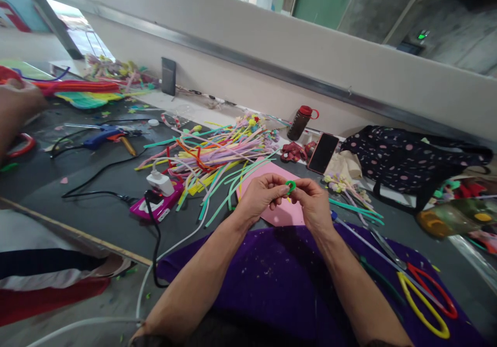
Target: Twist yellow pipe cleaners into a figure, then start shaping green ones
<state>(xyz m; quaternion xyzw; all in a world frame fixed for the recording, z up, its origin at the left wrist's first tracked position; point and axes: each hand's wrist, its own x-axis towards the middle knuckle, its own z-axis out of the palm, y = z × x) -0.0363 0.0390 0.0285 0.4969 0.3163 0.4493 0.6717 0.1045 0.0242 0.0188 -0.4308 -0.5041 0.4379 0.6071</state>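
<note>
Both my hands meet above the purple cloth (272,274) in front of me. My left hand (261,196) and my right hand (312,202) pinch a small green ring of coiled pipe cleaner (291,186) between their fingertips. A pink foam sheet (281,210) lies just beyond and under my hands. Past it spreads a pile of coloured pipe cleaners (217,158), mostly green, lilac, yellow and orange.
A blue glue gun (103,137), a white charger on a pink power strip (157,199) with cables, a dark bottle (301,121), a phone (323,153), a dotted black bag (404,160) and red-and-yellow scissors (423,290) lie around. Another person's hand (15,109) works at far left.
</note>
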